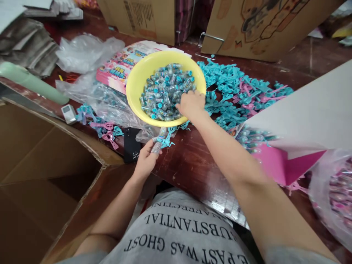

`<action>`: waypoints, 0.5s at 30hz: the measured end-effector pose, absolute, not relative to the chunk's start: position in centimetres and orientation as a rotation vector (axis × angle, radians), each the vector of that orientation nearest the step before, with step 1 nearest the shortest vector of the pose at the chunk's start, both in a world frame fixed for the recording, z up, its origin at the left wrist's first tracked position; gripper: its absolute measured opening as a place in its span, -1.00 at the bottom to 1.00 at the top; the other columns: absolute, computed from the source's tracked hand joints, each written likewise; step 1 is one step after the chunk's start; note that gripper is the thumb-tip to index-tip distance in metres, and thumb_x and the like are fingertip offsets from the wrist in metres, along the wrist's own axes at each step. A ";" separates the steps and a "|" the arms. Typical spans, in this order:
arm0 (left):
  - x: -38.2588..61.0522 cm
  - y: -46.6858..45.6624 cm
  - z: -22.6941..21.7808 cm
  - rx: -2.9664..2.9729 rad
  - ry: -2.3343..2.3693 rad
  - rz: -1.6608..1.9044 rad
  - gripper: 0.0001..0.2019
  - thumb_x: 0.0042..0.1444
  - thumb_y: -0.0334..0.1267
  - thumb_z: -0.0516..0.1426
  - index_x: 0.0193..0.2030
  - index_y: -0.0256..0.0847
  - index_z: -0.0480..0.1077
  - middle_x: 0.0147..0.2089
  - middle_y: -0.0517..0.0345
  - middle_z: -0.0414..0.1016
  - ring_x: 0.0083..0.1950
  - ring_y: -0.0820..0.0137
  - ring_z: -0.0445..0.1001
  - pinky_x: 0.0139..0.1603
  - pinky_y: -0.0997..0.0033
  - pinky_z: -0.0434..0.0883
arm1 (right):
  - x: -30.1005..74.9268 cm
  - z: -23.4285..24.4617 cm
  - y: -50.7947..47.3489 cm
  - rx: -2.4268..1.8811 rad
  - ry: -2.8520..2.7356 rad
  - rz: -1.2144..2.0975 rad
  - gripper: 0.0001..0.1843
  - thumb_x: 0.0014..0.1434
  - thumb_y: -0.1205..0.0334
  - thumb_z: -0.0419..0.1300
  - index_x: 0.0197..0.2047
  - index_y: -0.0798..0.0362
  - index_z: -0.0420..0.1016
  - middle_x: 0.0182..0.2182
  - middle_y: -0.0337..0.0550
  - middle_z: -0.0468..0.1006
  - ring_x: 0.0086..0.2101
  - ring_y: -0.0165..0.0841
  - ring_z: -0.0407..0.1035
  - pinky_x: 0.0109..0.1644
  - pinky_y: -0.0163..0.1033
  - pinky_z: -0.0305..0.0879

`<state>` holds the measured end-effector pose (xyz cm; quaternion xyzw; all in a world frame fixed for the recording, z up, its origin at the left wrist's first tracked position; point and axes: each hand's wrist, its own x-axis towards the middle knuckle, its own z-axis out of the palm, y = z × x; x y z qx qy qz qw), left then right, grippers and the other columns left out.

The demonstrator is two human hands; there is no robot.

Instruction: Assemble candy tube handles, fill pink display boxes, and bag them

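My left hand (147, 157) is closed on a blue plastic clip-shaped piece (166, 141) with a small clear bottle (162, 132) against it, just in front of a yellow basin (134, 73). A silvery wrap covers the tip of its thumb. Inside the basin lie many small clear bottles with blue caps (165, 90). My right hand (192, 104) reaches over the basin's near right side, its fingers curled down among the bottles. Whatever those fingers hold is hidden.
Blue and pink plastic pieces (231, 84) are heaped right of the basin. Left are a black phone (131, 145), plastic bags (88, 51) and a green bottle (33, 82). An open carton (41, 161) stands near left, a bag-lined tub (321, 198) far right, cardboard boxes (148, 18) behind.
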<state>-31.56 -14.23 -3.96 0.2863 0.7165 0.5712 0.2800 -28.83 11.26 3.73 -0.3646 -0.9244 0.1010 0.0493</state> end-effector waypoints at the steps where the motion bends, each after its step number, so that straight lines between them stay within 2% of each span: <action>1: -31.2 -13.9 -3.9 0.722 1.848 1.555 -0.63 0.33 0.05 0.24 0.10 -0.17 0.54 -0.22 0.16 0.63 -0.33 0.44 0.48 -0.22 0.45 0.47 | -29.9 3.4 11.6 -1.142 -2.858 0.289 -0.63 0.35 0.22 0.22 0.12 0.26 0.62 0.18 0.32 0.59 0.27 0.17 0.33 0.31 0.23 0.22; 3: -30.4 -13.2 -3.7 0.685 1.754 1.595 -0.59 0.23 0.05 0.34 0.09 -0.16 0.56 -0.05 0.08 0.67 -0.16 0.40 0.56 -0.01 0.38 0.52 | -30.5 3.4 11.5 -1.135 -2.880 0.290 -0.62 0.34 0.28 0.18 0.14 0.28 0.60 0.15 0.31 0.61 0.26 0.17 0.35 0.34 0.21 0.16; 5: -29.9 -12.6 -3.3 0.663 1.711 1.602 -0.60 0.18 0.05 0.38 0.02 -0.18 0.58 -0.01 0.07 0.68 -0.08 0.37 0.57 0.12 0.33 0.51 | -28.8 4.2 10.5 -1.048 -2.825 0.345 -0.59 0.36 0.26 0.14 0.18 0.28 0.56 0.07 0.27 0.65 0.14 0.11 0.44 0.29 0.18 0.21; 7: -29.8 -12.4 -3.1 0.636 1.697 1.578 -0.60 0.16 0.07 0.39 -0.06 -0.20 0.60 -0.07 0.08 0.69 -0.11 0.37 0.57 0.10 0.32 0.52 | -25.3 5.3 9.1 -0.889 -2.777 0.521 -0.60 0.37 0.22 0.14 0.17 0.23 0.52 -0.08 0.15 0.68 -0.06 -0.03 0.53 0.15 0.08 0.33; 9: -30.0 -12.3 -2.9 0.634 1.679 1.544 -0.60 0.14 0.09 0.41 -0.09 -0.20 0.61 -0.12 0.09 0.68 -0.16 0.36 0.56 0.04 0.32 0.52 | -20.8 5.9 7.7 -0.628 -2.755 0.771 -0.67 0.37 0.20 0.16 0.13 0.13 0.52 -0.15 0.00 0.65 -0.21 -0.18 0.51 -0.01 -0.06 0.40; 12: -30.0 -11.9 -2.8 0.676 1.620 1.478 -0.62 0.13 0.07 0.42 -0.11 -0.21 0.63 -0.16 0.10 0.68 -0.19 0.36 0.54 0.00 0.32 0.51 | -14.6 5.2 6.1 -0.341 -2.721 1.014 -0.74 0.42 0.18 0.17 0.10 0.04 0.54 -0.12 -0.06 0.58 -0.21 -0.29 0.50 -0.06 -0.15 0.44; 15: -29.4 -10.9 -2.6 0.767 1.551 1.403 -0.67 0.13 0.01 0.43 -0.11 -0.18 0.65 -0.16 0.11 0.70 -0.18 0.36 0.56 0.03 0.33 0.50 | -11.0 3.4 5.3 -0.305 -2.670 1.116 -0.73 0.48 0.14 0.17 0.15 0.02 0.54 -0.10 -0.06 0.58 -0.16 -0.30 0.52 -0.03 -0.14 0.47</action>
